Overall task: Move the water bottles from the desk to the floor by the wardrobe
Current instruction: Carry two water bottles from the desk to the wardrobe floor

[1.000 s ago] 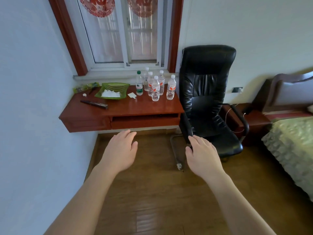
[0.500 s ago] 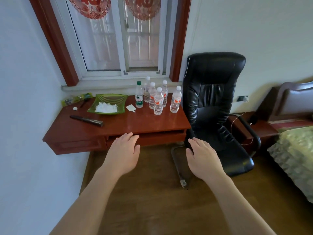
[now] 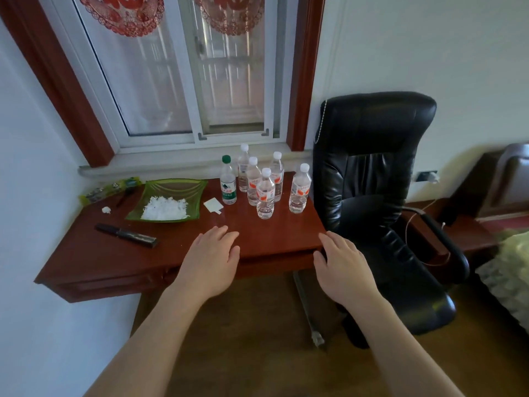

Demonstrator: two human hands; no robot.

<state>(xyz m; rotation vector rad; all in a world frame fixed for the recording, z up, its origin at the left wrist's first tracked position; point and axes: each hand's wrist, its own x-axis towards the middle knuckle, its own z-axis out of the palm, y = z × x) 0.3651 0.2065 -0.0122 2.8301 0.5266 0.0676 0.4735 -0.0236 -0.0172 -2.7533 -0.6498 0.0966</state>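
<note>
Six water bottles [image 3: 265,193] upright at far right of desk [image 3: 86,253], left hand [image 3: 211,259] and right hand [image 3: 343,267] both flat, fingers relaxed, empty, over near desk edge, black chair [image 3: 372,179] right.

- desk [image 3: 272,233]: reddish-brown
- chair [image 3: 369,179]: black
- dish [image 3: 171,193]: green
- bottles [image 3: 265,193]: clear, white caps, orange-red labels
- one bottle [image 3: 228,181]: green cap, green-white label

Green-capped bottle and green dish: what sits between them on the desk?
Head view: a small white card lies flat on the desk between the green-capped bottle and the green dish.
</note>
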